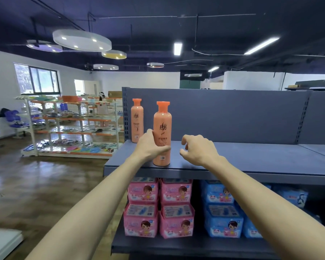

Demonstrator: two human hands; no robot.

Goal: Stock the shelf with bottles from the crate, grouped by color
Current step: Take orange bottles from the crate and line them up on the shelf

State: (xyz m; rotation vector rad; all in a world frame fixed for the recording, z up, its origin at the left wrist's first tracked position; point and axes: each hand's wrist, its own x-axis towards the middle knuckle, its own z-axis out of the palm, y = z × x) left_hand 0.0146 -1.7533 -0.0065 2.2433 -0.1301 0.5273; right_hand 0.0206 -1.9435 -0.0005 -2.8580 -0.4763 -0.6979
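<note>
Now left grip [150, 145] holds front orange bottle [162, 132]; right grip [197, 149] loosely curled, empty.

shelf [251, 158]: matt grey metal | bottles [162, 128]: glossy orange plastic | floor [45, 177]: shiny wood

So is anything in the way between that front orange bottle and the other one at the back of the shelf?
Nothing visible. The front orange bottle stands near the shelf's front edge, gripped by the left hand. Bare shelf lies between it and the rear orange bottle. The right hand hovers beside it, holding nothing.
</note>
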